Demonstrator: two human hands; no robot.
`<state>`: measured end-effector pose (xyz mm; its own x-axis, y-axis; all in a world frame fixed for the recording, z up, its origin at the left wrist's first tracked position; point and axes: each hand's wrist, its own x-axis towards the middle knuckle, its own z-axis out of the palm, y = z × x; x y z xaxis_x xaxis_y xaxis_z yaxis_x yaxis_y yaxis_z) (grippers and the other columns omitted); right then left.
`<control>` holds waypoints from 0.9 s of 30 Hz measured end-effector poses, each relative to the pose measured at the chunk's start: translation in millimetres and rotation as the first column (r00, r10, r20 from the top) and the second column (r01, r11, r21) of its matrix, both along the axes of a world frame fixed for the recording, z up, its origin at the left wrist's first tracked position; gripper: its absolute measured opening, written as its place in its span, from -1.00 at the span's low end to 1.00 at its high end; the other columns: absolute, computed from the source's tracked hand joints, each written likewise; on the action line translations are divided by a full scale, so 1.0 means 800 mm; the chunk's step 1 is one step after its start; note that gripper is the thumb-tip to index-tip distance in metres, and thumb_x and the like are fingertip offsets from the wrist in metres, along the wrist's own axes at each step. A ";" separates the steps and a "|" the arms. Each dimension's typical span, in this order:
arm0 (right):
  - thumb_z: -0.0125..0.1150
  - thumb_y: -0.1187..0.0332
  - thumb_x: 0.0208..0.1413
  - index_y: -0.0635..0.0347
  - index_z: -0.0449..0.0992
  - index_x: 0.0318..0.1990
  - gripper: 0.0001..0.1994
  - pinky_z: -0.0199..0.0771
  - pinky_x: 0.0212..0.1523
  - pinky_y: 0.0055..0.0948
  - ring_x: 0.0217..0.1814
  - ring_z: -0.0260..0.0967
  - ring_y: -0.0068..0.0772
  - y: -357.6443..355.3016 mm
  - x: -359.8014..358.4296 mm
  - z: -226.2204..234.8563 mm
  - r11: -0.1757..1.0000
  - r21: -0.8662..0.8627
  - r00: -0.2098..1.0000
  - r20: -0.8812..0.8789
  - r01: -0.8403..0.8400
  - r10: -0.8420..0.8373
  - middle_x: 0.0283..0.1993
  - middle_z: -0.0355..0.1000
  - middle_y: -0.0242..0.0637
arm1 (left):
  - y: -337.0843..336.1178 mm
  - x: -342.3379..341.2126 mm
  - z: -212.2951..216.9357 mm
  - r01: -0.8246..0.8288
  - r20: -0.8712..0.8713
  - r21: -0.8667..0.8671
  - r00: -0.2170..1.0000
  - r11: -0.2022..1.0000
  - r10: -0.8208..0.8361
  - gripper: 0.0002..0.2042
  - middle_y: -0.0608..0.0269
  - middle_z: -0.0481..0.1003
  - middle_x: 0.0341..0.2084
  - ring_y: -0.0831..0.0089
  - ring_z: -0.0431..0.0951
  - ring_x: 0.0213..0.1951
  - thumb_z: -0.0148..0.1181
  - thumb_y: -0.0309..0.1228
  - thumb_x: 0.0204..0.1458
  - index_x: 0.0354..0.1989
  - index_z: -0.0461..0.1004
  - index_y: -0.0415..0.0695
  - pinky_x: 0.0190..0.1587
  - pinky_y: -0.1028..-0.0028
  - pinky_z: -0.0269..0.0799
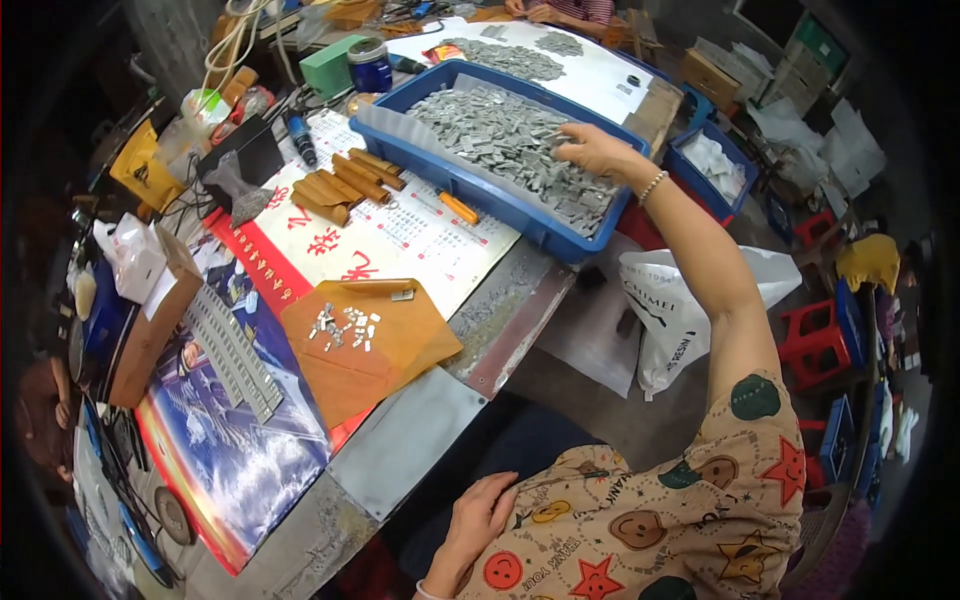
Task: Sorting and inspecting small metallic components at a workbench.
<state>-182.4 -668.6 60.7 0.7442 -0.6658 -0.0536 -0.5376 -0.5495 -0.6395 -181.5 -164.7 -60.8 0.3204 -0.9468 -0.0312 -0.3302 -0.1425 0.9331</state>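
My right hand (pixel 598 152) reaches over the far right part of a long blue tray (pixel 480 190) heaped with small flat grey pieces (pixel 500 135). Its fingers are bent together at the heap, and what lies between them is too small to make out. Low in front of my body, my left hand (pixel 482 522) rests against my patterned shirt, fingers laid flat and holding nothing. On the table, an orange-brown sheet (pixel 385 375) carries a scatter of small silvery pieces (pixel 345 328). Left of it lie grey strips of joined pieces (pixel 232 350).
Brown rolls (pixel 350 185) and an orange-handled cutter (pixel 458 207) lie beside the tray. A cardboard box (pixel 160 310) stands at the left. A white sack (pixel 690 310) and red stool (pixel 812 345) are at my right. Another person's hands (pixel 540 12) show at the far table.
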 end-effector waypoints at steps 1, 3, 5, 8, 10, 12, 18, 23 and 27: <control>0.08 0.27 0.01 0.42 0.33 0.07 -0.51 0.33 -0.05 -0.42 -0.05 0.32 -0.31 -0.002 0.000 0.012 0.998 0.001 0.997 -0.055 -0.061 0.061 -0.08 0.43 -0.05 | 0.001 0.000 0.000 -0.021 -0.002 0.002 1.000 1.000 0.021 -0.79 -0.01 0.53 -0.25 0.11 0.55 -0.20 0.17 -0.49 0.02 -0.18 0.49 -0.29 -0.15 0.34 0.47; 0.06 0.28 0.01 0.44 0.36 0.00 -0.56 0.32 -0.09 -0.43 -0.12 0.31 -0.34 -0.001 -0.003 0.015 0.997 -0.061 0.998 -0.044 -0.054 0.051 -0.15 0.43 -0.10 | 0.001 0.001 -0.001 0.008 0.000 -0.031 1.000 1.000 -0.008 -0.79 0.00 0.53 -0.24 0.11 0.54 -0.19 0.16 -0.47 0.03 -0.16 0.48 -0.28 -0.14 0.33 0.46; 0.06 0.28 0.01 0.44 0.39 -0.11 -0.63 0.30 -0.20 -0.44 -0.24 0.26 -0.42 -0.004 -0.006 0.018 0.994 -0.075 0.997 -0.031 -0.079 0.077 -0.29 0.39 -0.19 | 0.002 0.001 -0.002 0.007 0.000 -0.030 1.000 1.000 -0.007 -0.78 0.01 0.53 -0.24 0.11 0.54 -0.19 0.15 -0.45 0.04 -0.15 0.48 -0.26 -0.14 0.33 0.46; 0.06 0.29 0.00 0.40 0.41 -0.18 -0.68 0.28 -0.26 -0.44 -0.31 0.24 -0.44 0.012 0.006 0.024 0.995 -0.102 0.997 0.073 -0.023 0.031 -0.37 0.36 -0.27 | 0.008 0.001 -0.006 0.005 0.000 -0.035 1.000 0.999 -0.005 -0.77 0.04 0.52 -0.23 0.12 0.53 -0.18 0.14 -0.43 0.05 -0.13 0.47 -0.24 -0.14 0.33 0.46; 0.06 0.30 0.00 0.38 0.43 -0.18 -0.69 0.27 -0.28 -0.47 -0.32 0.22 -0.48 0.023 0.012 0.035 0.993 -0.114 0.996 0.084 -0.006 0.015 -0.38 0.36 -0.30 | 0.014 0.000 -0.005 -0.008 0.000 -0.039 1.000 0.999 0.008 -0.77 0.05 0.52 -0.22 0.12 0.53 -0.18 0.14 -0.42 0.05 -0.13 0.47 -0.23 -0.14 0.33 0.45; 0.14 0.27 0.03 0.36 0.41 -0.01 -0.59 0.28 -0.11 -0.54 -0.14 0.26 -0.51 0.005 0.011 0.051 0.996 -0.044 0.997 0.000 -0.079 0.079 -0.16 0.40 -0.29 | 0.017 0.002 -0.003 -0.002 0.016 -0.048 1.000 0.999 0.003 -0.77 0.05 0.52 -0.22 0.12 0.53 -0.18 0.14 -0.42 0.05 -0.13 0.47 -0.23 -0.14 0.33 0.45; 0.11 0.28 0.10 0.22 0.45 -0.10 -0.73 0.18 -0.30 -0.63 -0.33 0.13 -0.70 0.085 0.062 0.098 0.971 -0.004 0.970 0.044 -0.240 0.240 -0.35 0.31 -0.52 | 0.047 0.012 0.002 -0.086 -0.028 -0.060 0.996 0.994 0.085 -0.76 0.04 0.52 -0.22 0.14 0.53 -0.17 0.14 -0.42 0.06 -0.12 0.47 -0.24 -0.13 0.37 0.45; 0.11 0.27 0.08 0.17 0.44 -0.13 -0.75 0.21 -0.48 -0.64 -0.43 0.15 -0.75 0.239 0.144 0.126 0.866 -0.079 0.869 -0.019 -0.494 0.494 -0.44 0.28 -0.50 | 0.084 0.020 0.018 -0.203 -0.041 -0.119 0.979 0.972 0.199 -0.75 0.03 0.50 -0.17 0.15 0.53 -0.15 0.15 -0.44 0.05 -0.10 0.46 -0.26 -0.11 0.38 0.45; 0.11 0.35 0.05 0.17 0.42 -0.13 -0.77 0.18 -0.57 -0.67 -0.53 0.13 -0.73 0.367 0.213 0.110 0.706 0.160 0.720 0.048 -0.690 0.692 -0.46 0.28 -0.50 | 0.118 0.026 0.041 -0.320 -0.024 -0.163 0.947 0.933 0.320 -0.74 0.00 0.50 -0.16 0.12 0.53 -0.14 0.17 -0.45 0.04 -0.10 0.46 -0.26 -0.12 0.35 0.46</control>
